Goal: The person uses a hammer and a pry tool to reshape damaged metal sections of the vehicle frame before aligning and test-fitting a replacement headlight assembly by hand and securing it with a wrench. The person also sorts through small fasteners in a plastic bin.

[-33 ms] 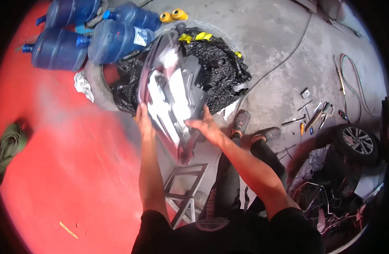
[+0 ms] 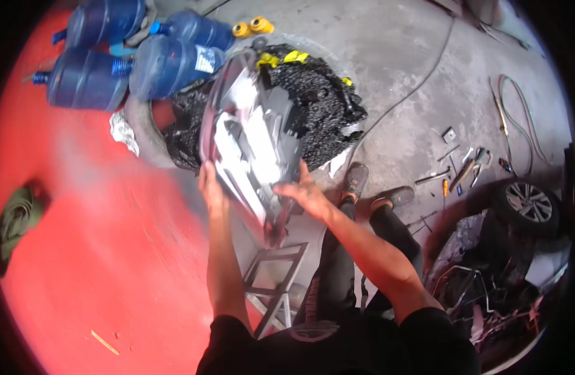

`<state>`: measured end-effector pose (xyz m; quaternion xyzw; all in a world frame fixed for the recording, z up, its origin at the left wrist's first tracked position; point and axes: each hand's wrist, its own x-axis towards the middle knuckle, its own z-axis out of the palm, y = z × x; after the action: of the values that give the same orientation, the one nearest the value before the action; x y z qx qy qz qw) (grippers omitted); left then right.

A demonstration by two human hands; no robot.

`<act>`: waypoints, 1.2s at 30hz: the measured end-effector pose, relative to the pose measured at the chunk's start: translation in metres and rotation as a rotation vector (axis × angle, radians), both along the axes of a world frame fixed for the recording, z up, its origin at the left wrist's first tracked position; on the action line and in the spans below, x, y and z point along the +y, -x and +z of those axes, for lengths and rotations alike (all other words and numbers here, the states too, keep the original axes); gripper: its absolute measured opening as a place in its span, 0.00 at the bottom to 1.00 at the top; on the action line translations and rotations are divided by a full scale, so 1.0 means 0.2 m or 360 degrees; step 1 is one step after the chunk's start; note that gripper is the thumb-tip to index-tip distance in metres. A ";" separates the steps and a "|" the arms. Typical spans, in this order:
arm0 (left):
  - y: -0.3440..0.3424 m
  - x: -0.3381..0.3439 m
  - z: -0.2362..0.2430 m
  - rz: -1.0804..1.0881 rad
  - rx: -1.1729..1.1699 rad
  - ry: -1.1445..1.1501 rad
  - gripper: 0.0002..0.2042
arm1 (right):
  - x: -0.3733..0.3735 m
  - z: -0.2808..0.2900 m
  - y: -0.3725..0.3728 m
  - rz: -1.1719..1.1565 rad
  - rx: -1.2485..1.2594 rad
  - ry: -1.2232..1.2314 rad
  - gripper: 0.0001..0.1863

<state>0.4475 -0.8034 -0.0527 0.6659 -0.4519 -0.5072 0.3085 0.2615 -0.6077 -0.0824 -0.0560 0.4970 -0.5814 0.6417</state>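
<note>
A car headlight point(image 2: 247, 147) with a clear lens and silver reflectors hangs tilted in front of me, held between both hands. My left hand point(image 2: 213, 189) is closed on its left edge, near the lower end. From the right side my right hand point(image 2: 305, 195) grips the dark housing, its thumb reaching over toward the lens. Behind the headlight lies a heap of black glossy plastic point(image 2: 325, 103) with yellow scraps on it, partly covered by the lamp. The fingers behind the headlight are hidden.
Several blue water jugs point(image 2: 169, 65) lie at the upper left, with two yellow containers point(image 2: 260, 25) nearby. A metal stool frame point(image 2: 275, 270) stands below the headlight. Hand tools point(image 2: 465, 169), a wheel point(image 2: 530, 203) and car parts point(image 2: 487, 294) lie at the right. A hose point(image 2: 403, 100) crosses the floor.
The view has shifted slightly, so the floor things sit a little farther left. Both hands keep the same hold on the headlight.
</note>
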 end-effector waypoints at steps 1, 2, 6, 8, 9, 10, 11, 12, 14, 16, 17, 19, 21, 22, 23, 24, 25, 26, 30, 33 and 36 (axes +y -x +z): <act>-0.07 0.03 0.07 -0.0024 0.0093 0.0090 0.27 | 0.05 0.10 0.00 -0.0007 0.0060 0.0047 0.68; -0.12 0.10 0.19 -0.0145 0.0171 0.0016 0.35 | 0.12 0.25 0.05 -0.0009 -0.0121 0.0091 0.68; 0.18 0.39 0.66 -0.0267 0.0663 -0.0229 0.53 | 0.47 0.55 0.18 -0.0074 0.0274 0.0216 0.64; 0.16 0.38 0.81 -0.0232 0.0430 -0.0271 0.51 | 0.62 0.85 0.31 -0.0017 0.0134 0.0187 0.61; 0.20 0.41 0.87 -0.0383 0.0514 -0.0246 0.49 | 0.70 1.00 0.40 0.0068 0.0108 0.0143 0.60; 0.32 0.45 0.88 -0.0534 0.0635 -0.0223 0.47 | 0.79 1.03 0.42 -0.0126 0.0396 0.0194 0.59; 0.49 0.53 0.95 -0.0666 0.0688 -0.0283 0.43 | 0.90 1.11 0.49 -0.0237 0.0487 0.0244 0.59; 0.66 0.56 1.02 -0.0738 0.0753 -0.0445 0.51 | 0.99 1.22 0.56 -0.0356 0.0594 0.0287 0.58; 0.80 0.67 1.02 -0.0989 0.0927 -0.0581 0.51 | 1.26 1.34 0.60 -0.0430 0.0846 0.0142 0.58; 0.95 0.84 1.08 -0.1110 0.1087 -0.0824 0.50 | 1.50 1.52 0.63 -0.0466 0.1107 -0.0032 0.57; 1.02 0.92 1.15 -0.1162 0.1205 -0.1006 0.50 | 1.59 1.64 0.63 -0.0528 0.1205 -0.0115 0.56; 1.26 0.78 1.23 -0.1448 0.1259 -0.1236 0.48 | 1.46 1.77 0.56 -0.0775 0.1432 -0.0283 0.56; 1.31 0.92 1.06 -0.1582 0.1384 -0.1622 0.43 | 1.63 1.75 0.51 -0.0764 0.1484 -0.0473 0.57; 1.31 1.00 0.96 -0.1595 0.1501 -0.1704 0.42 | 1.73 1.79 0.48 -0.0767 0.1489 -0.0535 0.57; 1.34 1.12 1.02 -0.1651 0.1430 -0.1781 0.43 | 1.82 1.86 0.43 -0.0774 0.1477 -0.0662 0.58; 1.36 1.30 1.10 -0.1711 0.1358 -0.1848 0.45 | 1.94 1.93 0.38 -0.0783 0.1464 -0.0781 0.59; 1.36 1.46 1.18 -0.1806 0.1218 -0.1831 0.47 | 2.07 1.94 0.32 -0.0792 0.1557 -0.0867 0.60; 1.42 1.63 1.18 -0.1917 0.1097 -0.1791 0.48 | 2.23 1.89 0.32 -0.0855 0.1632 -0.0891 0.62; 1.49 2.24 0.95 -0.2148 0.0990 -0.2042 0.54 | 2.85 2.06 0.32 -0.1118 0.0878 -0.0952 0.62; 1.46 2.63 1.03 -0.2263 0.0907 -0.2003 0.54 | 3.18 1.99 0.18 -0.1144 0.1015 -0.1221 0.63; 1.49 3.01 1.05 -0.2456 0.0922 -0.2134 0.52 | 3.56 1.98 0.22 -0.1223 0.0934 -0.1242 0.61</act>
<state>0.1486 -0.2021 0.1577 0.0867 -0.2893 -0.8503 -0.4309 0.2181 0.1035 0.3128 0.2080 0.8133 -0.5067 0.1964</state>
